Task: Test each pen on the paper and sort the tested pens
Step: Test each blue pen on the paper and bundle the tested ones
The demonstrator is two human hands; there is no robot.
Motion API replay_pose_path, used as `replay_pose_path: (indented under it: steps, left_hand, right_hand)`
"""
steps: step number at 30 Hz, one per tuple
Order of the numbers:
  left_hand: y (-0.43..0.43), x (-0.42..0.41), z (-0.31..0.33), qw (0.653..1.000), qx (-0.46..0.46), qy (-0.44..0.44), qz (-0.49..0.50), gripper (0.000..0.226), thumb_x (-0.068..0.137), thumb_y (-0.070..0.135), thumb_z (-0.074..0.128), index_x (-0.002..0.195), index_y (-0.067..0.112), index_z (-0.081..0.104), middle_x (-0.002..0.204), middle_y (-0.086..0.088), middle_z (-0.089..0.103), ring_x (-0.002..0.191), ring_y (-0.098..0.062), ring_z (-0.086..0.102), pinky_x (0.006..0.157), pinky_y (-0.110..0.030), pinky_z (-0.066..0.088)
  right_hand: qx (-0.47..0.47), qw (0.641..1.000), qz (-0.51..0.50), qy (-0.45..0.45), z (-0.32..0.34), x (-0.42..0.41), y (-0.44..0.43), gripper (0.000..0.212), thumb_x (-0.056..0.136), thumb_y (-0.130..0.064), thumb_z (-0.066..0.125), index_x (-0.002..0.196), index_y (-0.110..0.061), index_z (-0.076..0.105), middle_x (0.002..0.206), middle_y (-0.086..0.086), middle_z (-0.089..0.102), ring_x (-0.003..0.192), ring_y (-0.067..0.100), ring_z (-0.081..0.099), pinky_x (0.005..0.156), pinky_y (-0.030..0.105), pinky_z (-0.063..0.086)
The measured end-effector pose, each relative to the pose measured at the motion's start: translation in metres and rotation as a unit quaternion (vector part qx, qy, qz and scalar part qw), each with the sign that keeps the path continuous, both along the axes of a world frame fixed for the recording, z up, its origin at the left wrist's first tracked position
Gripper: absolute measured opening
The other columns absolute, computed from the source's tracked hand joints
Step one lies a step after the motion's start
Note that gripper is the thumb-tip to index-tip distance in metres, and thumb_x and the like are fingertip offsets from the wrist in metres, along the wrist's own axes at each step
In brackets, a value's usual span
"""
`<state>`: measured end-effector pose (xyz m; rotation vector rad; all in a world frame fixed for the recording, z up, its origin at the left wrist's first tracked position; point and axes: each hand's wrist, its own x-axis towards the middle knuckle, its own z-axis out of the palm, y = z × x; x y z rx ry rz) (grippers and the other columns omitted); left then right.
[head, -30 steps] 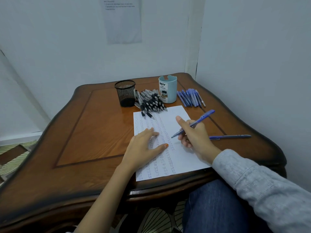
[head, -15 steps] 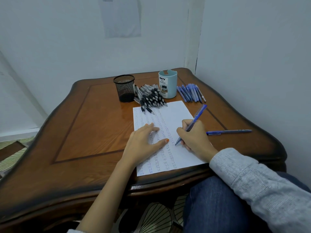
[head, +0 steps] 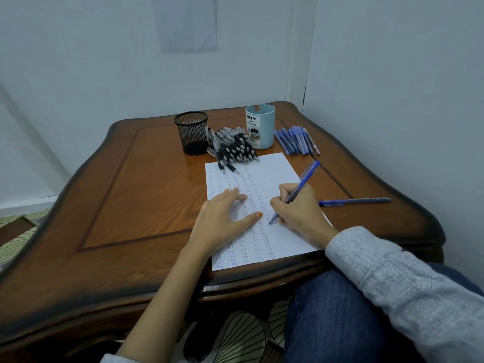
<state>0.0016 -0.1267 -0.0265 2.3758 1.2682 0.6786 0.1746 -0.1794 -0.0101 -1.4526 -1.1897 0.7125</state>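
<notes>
In the head view, the right hand (head: 301, 209) curls its fingers round a blue pen (head: 306, 178). The tip is down on the paper (head: 272, 171), and the pen's long body leans up and away to the right. The left hand (head: 222, 218) lies flat on the paper, fingers straight. Black pens (head: 233, 148) lie between a mesh cup (head: 192, 132) and a blue cup (head: 260, 129), and blue pens (head: 296, 140) lie nearer the right hand. No pens stick out of either cup.

Head-worn camera looks down, close over the table (head: 146, 195).
</notes>
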Motion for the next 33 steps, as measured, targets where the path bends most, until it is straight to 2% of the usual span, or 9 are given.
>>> replay_pose_path:
  steps: [5,8,15,21,27,31,33]
  left_hand:
    - [-0.0008,-0.0005,0.0011,1.0,-0.001,0.002,0.0,0.06,0.082,0.063,0.058,0.131,0.029,0.053,0.15,0.008,0.039,0.138,-0.007,0.031,0.112,-0.036,0.022]
    - [-0.001,-0.0003,0.0006,1.0,-0.001,-0.002,0.0,0.061,0.082,0.063,0.058,0.131,0.029,0.054,0.149,0.008,0.04,0.138,-0.007,0.032,0.113,-0.036,0.023]
    - [0.0,-0.0007,0.0002,1.0,-0.005,-0.01,-0.001,0.06,0.081,0.063,0.059,0.129,0.029,0.054,0.148,0.006,0.042,0.138,-0.009,0.034,0.112,-0.044,0.028]
    - [0.0003,-0.0004,-0.0004,1.0,-0.003,-0.013,-0.001,0.059,0.081,0.063,0.059,0.129,0.028,0.055,0.148,0.006,0.042,0.137,-0.009,0.035,0.112,-0.043,0.028]
    - [0.0008,-0.0007,-0.0004,1.0,-0.008,-0.01,-0.002,0.059,0.081,0.064,0.058,0.129,0.03,0.054,0.149,0.007,0.041,0.138,-0.008,0.034,0.113,-0.044,0.026]
    - [0.0003,-0.001,-0.0008,1.0,-0.009,-0.01,0.002,0.06,0.081,0.064,0.058,0.13,0.03,0.054,0.149,0.009,0.04,0.139,-0.007,0.032,0.114,-0.04,0.023]
    - [0.0002,-0.0013,-0.0012,1.0,-0.007,-0.012,0.002,0.06,0.081,0.064,0.059,0.13,0.029,0.054,0.149,0.008,0.04,0.138,-0.007,0.032,0.114,-0.041,0.024]
  right_hand:
    - [0.005,1.0,-0.019,0.018,-0.0009,0.0022,0.0011,0.035,0.083,0.007,0.057,0.057,-0.007,0.038,0.048,0.006,0.036,0.033,0.015,0.047,0.035,0.017,0.035]
    - [0.007,1.0,-0.006,0.014,-0.0009,0.0013,0.0011,0.032,0.083,0.01,0.056,0.059,-0.006,0.04,0.052,0.007,0.034,0.034,0.012,0.045,0.036,0.018,0.037]
    - [0.019,0.999,-0.02,0.022,-0.0007,0.0041,0.0009,0.032,0.082,0.01,0.056,0.058,-0.004,0.041,0.052,0.01,0.035,0.034,0.016,0.046,0.035,0.017,0.036]
    - [0.012,1.0,-0.006,0.012,-0.003,0.0032,0.0027,0.037,0.08,0.011,0.056,0.055,-0.007,0.036,0.049,0.006,0.031,0.033,0.015,0.044,0.037,0.019,0.037]
    - [0.016,1.0,-0.014,0.017,-0.0038,0.0063,0.0039,0.029,0.082,0.009,0.057,0.06,-0.003,0.043,0.05,0.009,0.037,0.035,0.018,0.048,0.037,0.021,0.039]
    - [0.014,1.0,-0.009,0.011,-0.0046,0.0064,0.0049,0.038,0.082,0.01,0.056,0.055,-0.007,0.036,0.049,0.007,0.031,0.033,0.018,0.045,0.035,0.018,0.034]
    - [0.016,1.0,-0.014,0.013,-0.0053,0.0067,0.0056,0.036,0.082,0.009,0.057,0.055,-0.006,0.037,0.049,0.006,0.032,0.033,0.017,0.045,0.036,0.02,0.036]
